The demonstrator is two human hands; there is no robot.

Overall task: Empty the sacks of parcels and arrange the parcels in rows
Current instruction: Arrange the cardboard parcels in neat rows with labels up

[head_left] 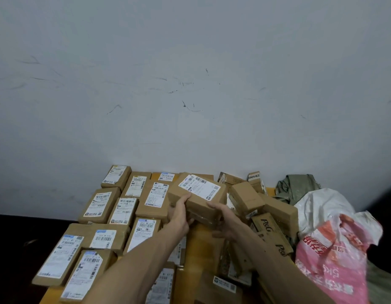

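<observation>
Two bare arms are reaching forward from 6 o'clock and meeting at one box (198, 193). The left hand (181, 213) is curling round the box's near left edge, and the right hand (222, 218) is cupping its near right corner, so both grips are grasping the box. It is sitting tilted, label up, at 12 o'clock of the two grips and raised above the parcels below. At 9 to 7 o'clock of it, at least ten labelled parcels (100, 204) are lying flat in rows on the surface (45, 296), sides touching or nearly so. At 3 o'clock a loose pile (245, 196) of plain boxes is leaning at mixed angles, one P&G carton (270, 232) among them. Three sacks are slumping beyond the pile: green (296, 185) at 2 o'clock, white (319, 205) at 3, pink (335, 257) at 4. A scuffed wall (190, 84) is filling 12 o'clock.
</observation>
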